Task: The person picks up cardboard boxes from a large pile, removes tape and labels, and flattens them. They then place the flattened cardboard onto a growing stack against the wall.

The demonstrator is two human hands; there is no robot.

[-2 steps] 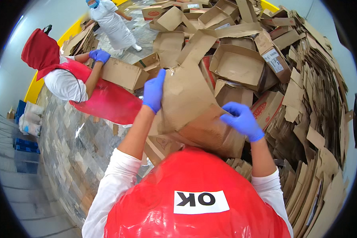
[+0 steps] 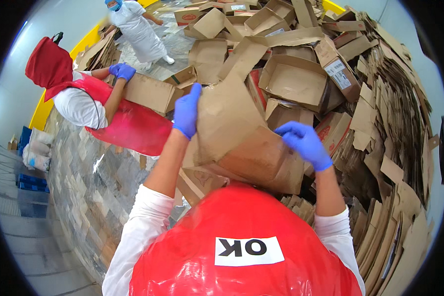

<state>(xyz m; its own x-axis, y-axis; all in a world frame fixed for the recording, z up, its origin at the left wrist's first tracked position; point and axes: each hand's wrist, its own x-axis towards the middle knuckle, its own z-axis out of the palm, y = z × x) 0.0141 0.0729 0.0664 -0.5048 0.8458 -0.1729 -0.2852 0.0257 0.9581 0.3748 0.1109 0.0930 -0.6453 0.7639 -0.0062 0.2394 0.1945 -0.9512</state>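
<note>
A brown cardboard box [image 2: 232, 116], partly unfolded, is in front of my red apron. My left hand [image 2: 186, 112] is closed on its left edge, the thumb pointing up along the board; some of its fingers are hidden. At the right side of the box, my right hand [image 2: 305, 145] has its fingers stretched toward the edge, thumb apart. Whether those fingertips touch the board is hard to see. Both hands wear blue gloves.
Loose open boxes [image 2: 296, 81] are heaped ahead. Flattened cardboard [image 2: 399, 128] is stacked along the right. On the left, a co-worker in a red apron [image 2: 128, 118] handles another box [image 2: 150, 92]. Farther back stands a person in white [image 2: 135, 29]. Tiled floor [image 2: 93, 197] runs at left.
My right hand has shifted slightly right and up, its fingers straighter and less against the box edge. My left hand stays on the box, moving slightly left.
</note>
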